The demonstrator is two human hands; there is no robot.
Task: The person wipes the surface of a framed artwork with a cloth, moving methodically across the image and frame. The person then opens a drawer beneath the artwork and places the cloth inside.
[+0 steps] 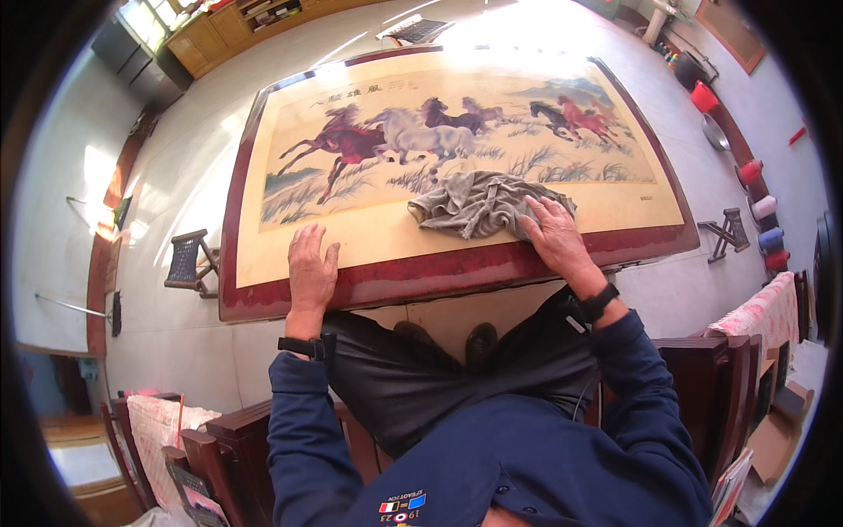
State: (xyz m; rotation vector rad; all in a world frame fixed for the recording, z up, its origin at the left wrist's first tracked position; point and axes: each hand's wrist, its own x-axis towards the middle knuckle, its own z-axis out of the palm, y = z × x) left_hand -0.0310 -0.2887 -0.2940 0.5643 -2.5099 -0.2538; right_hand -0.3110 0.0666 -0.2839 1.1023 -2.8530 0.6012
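In front of me stands a low table [395, 280] with a dark red rim and a picture of running horses [421, 135] across its top, bearing some writing. A crumpled grey cloth [481, 201] lies on the near part of the picture, right of the middle. My right hand [553, 230] rests at the cloth's right edge, fingers spread; whether it grips any fabric is not plain. My left hand [311, 267] lies palm down near the table's front left edge, holding nothing, its thumb apart from the fingers.
Folding stools stand left [186, 260] and right [726, 234] of the table, and another [418, 29] beyond it. Wooden chair arms [691, 369] flank me. A push broom [115, 315] leans at the left. Basins and pots [714, 132] line the right wall.
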